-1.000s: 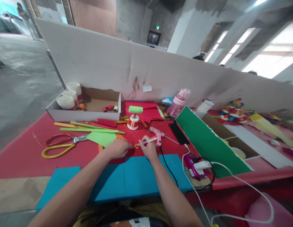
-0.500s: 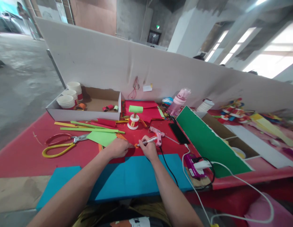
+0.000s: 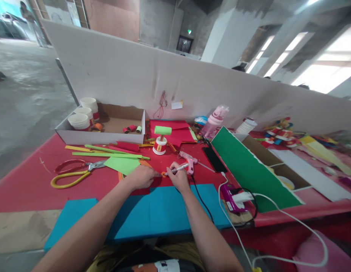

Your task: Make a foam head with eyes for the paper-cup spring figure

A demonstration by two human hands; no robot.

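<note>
My right hand [image 3: 179,176] grips a white marker pen [image 3: 182,167], its tip down at a small orange piece [image 3: 163,174] on the red tabletop. From the other side my left hand [image 3: 143,176] holds that piece down with an outstretched finger, the rest of its fingers curled. Just beyond stands a red-and-white paper cup [image 3: 159,146] with a coiled spring and a green paper roll [image 3: 163,130] on top. A pink glue gun [image 3: 189,160] lies right of the pen. Green paper [image 3: 121,165] lies beside my left hand.
Scissors [image 3: 79,170] and paper strips [image 3: 107,155] lie at left, before a cardboard box [image 3: 99,137] holding cups. At right are a phone [image 3: 214,159], a purple power strip [image 3: 232,199] with cables, and a green-sided box [image 3: 249,172]. Blue sheets [image 3: 164,213] cover the front edge.
Almost nothing differs. Both hands stay at the small orange piece, with the marker pen still in my right hand.
</note>
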